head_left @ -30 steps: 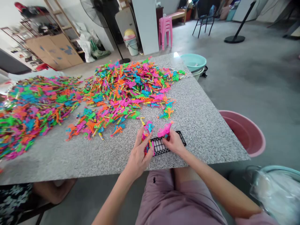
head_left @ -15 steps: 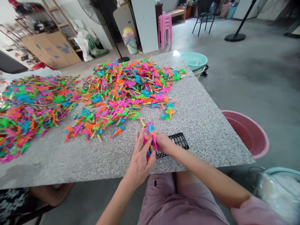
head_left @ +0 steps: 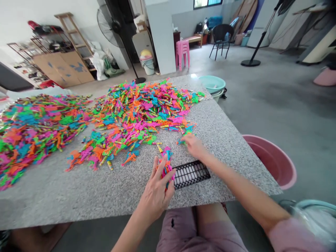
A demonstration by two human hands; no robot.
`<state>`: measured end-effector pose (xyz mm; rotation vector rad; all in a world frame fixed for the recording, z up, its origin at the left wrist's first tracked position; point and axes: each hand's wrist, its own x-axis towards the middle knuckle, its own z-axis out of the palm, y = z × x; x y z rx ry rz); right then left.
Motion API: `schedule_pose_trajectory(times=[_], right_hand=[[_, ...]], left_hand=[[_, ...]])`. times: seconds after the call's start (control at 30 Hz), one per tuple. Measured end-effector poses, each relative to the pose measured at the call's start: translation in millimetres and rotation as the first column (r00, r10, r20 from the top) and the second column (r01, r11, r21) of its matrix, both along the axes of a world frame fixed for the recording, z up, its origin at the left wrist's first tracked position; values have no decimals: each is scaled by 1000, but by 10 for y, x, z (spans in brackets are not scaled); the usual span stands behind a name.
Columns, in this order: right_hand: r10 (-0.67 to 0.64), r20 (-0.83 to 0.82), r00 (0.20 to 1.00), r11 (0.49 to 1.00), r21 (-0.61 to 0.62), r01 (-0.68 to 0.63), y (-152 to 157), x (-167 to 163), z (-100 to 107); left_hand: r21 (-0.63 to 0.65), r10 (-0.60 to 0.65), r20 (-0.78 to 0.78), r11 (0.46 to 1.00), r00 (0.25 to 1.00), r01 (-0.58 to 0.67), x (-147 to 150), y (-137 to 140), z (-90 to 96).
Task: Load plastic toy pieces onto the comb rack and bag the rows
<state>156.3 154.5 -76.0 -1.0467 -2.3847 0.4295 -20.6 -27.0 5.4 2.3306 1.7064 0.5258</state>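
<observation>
My left hand [head_left: 156,190] curves around a bunch of small bright plastic toys [head_left: 167,170] at the left end of a black lattice basket [head_left: 193,174]. The toys look like little pistols in pink, orange and blue; my fingers partly cover them. My right hand [head_left: 193,145] is beyond the basket, its fingers bent and pressed together at a small cluster of blue and green toys [head_left: 188,130]. What lies between the right fingertips is partly hidden. A yellow-ended piece [head_left: 159,147] lies just beyond my left hand.
A large heap of the same toys [head_left: 147,105] covers the far middle of the speckled stone table [head_left: 105,196], with another heap [head_left: 39,129] at the left. A pink tub [head_left: 270,161] stands beyond the right edge, a turquoise basin [head_left: 212,83] farther back. Another person's limb shows below left.
My right hand has left the bunch at the basket and moved forward to the small cluster. My left hand stays around the bunch. The view has tilted up, and more of the basket shows.
</observation>
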Motion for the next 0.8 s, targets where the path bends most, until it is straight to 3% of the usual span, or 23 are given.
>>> schedule_pose_trajectory(times=[0.07, 0.17, 0.27, 0.33, 0.43, 0.5, 0.57, 0.6, 0.67, 0.73, 0.77, 0.8], right_hand=[[1, 29, 1000, 999, 46, -2, 446, 89, 107], [155, 70, 985, 987, 30, -158, 920, 36, 209], [246, 75, 966, 969, -18, -246, 1077, -13, 231], [234, 50, 971, 972, -48, -232, 1031, 91, 215], [105, -1, 994, 989, -107, -105, 745, 425, 133], [-32, -17, 999, 988, -154, 29, 387, 633, 37], [-161, -74, 984, 950, -283, 134, -86, 718, -74], [-215, -144, 966, 902, -408, 140, -345, 700, -127], [-322, -326, 889, 731, -682, 15, -840, 558, -219], [-400, -445, 801, 579, -800, -156, -1227, 336, -287], [-406, -465, 787, 563, -806, -185, -1360, 224, -313], [-389, -462, 797, 582, -794, -176, -1451, 123, -331]], left_hand=[[8, -5, 1, 1000, 1000, 5, -23, 0, -20], [2, -1, -6, 1000, 1000, 1, -52, 2, -52], [-5, 8, -2, 1000, 1000, -8, -54, -10, -70], [-11, 13, 12, 1000, 1000, -13, -38, -19, -69], [-22, 20, 45, 1000, 999, -19, -4, -17, -57], [-27, 23, 67, 999, 998, -21, 15, -4, -48], [-34, 30, 84, 999, 996, -28, 31, 10, -43], [-40, 31, 90, 999, 995, -28, 38, 17, -42], [-44, 34, 99, 999, 994, -30, 51, 27, -41], [-42, 35, 104, 999, 994, -31, 61, 31, -42], [-40, 38, 104, 999, 994, -34, 64, 32, -43], [-39, 40, 105, 999, 994, -36, 65, 32, -44]])
